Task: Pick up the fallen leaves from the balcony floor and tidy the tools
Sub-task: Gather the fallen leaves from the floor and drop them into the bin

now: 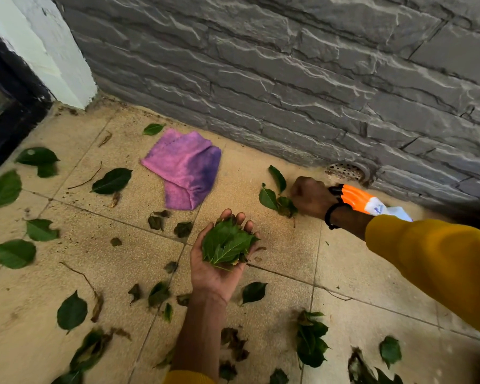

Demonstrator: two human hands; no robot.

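Left hand (pixel 219 261) palm up near the middle of the tiled balcony floor (pixel 275 239), fingers curled round a bunch of green leaves (pixel 226 245) cupped in the palm. Right hand (pixel 309 198) down at the far edge of the floor, close to the grey stone wall (pixel 288 79), knuckles up, fingers closed on a small cluster of leaves (pixel 275 196) lying on the tile; black band on the wrist, mustard-yellow sleeve (pixel 441 261) behind it. Just beyond that wrist, an orange and white tool (pixel 363 202), partly hidden by the arm, kind not clear. Round metal drain cover (pixel 347 170) at the foot of the wall, just past the right hand.

Pink and purple cloth (pixel 183 167) crumpled on the floor near the wall, left of the right hand and apart from it. Loose leaves (pixel 111 180) scattered over the whole floor: fresh green ones toward the left edge, darker curled ones around the left forearm, a thicker clump (pixel 311 339) at the near edge. A few thin dry twigs (pixel 86 180) among them. White pillar (pixel 53 51) and dark door frame (pixel 9 112) at the far left corner.
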